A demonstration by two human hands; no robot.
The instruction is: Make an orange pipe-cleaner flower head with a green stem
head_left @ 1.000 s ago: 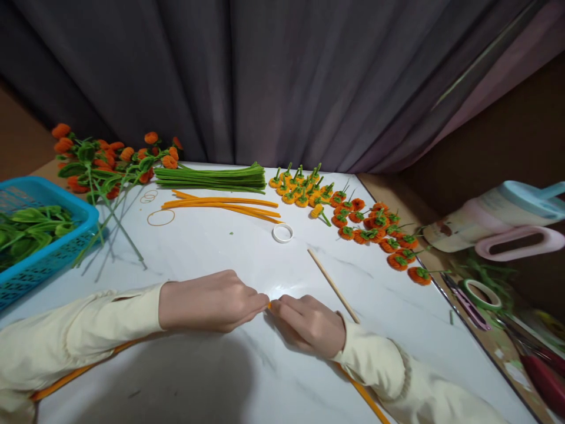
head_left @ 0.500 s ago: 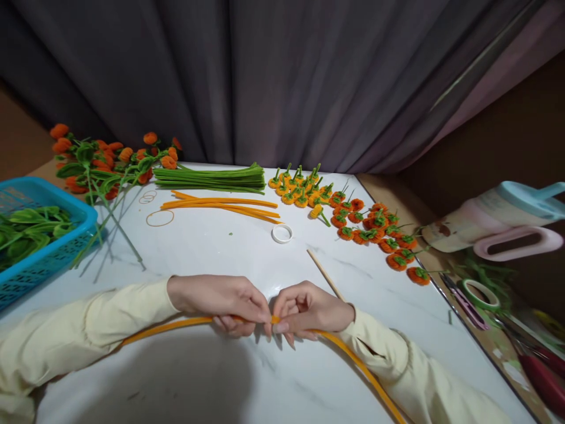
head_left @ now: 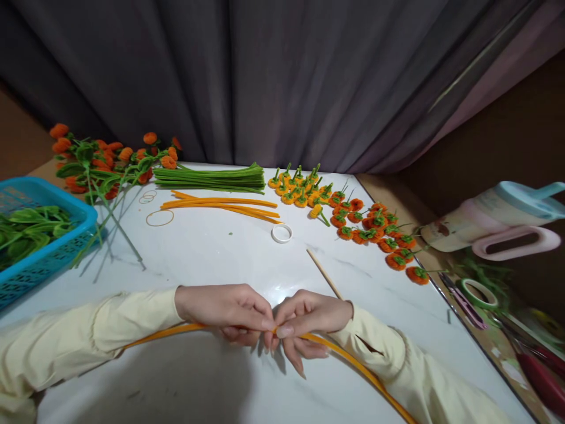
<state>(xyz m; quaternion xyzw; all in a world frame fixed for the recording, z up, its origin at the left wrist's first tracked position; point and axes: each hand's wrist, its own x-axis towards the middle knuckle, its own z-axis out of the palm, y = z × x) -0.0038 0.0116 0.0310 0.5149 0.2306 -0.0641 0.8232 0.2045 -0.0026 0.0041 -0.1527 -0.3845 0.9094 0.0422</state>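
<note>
Both hands meet low in the middle of the head view, over the white marbled tabletop (head_left: 194, 259). My left hand (head_left: 233, 311) pinches orange pipe cleaners (head_left: 362, 372) between thumb and fingers. Beside it, my right hand (head_left: 309, 321) pinches the same orange strands, its thumb close to the left thumb and its lower fingers extended. The strands bow out to both sides, running under each forearm toward me. Only a tiny bit of orange shows between the fingertips. A thin wooden stick (head_left: 324, 274) lies just behind my right wrist.
Behind my hands lie a white ring (head_left: 282, 234), loose orange pipe cleaners (head_left: 216, 203) and a green bundle (head_left: 209, 178). Yellow and orange pumpkin-like pieces (head_left: 395, 261) spread right. A blue basket (head_left: 88, 221) and orange flowers (head_left: 126, 154) stand left. A tumbler (head_left: 468, 218) stands far right.
Both hands have moved slightly down toward me, still pinching the orange strands. The small orange piece that stood out between the fingertips is now mostly covered, and my right lower fingers have stretched out.
</note>
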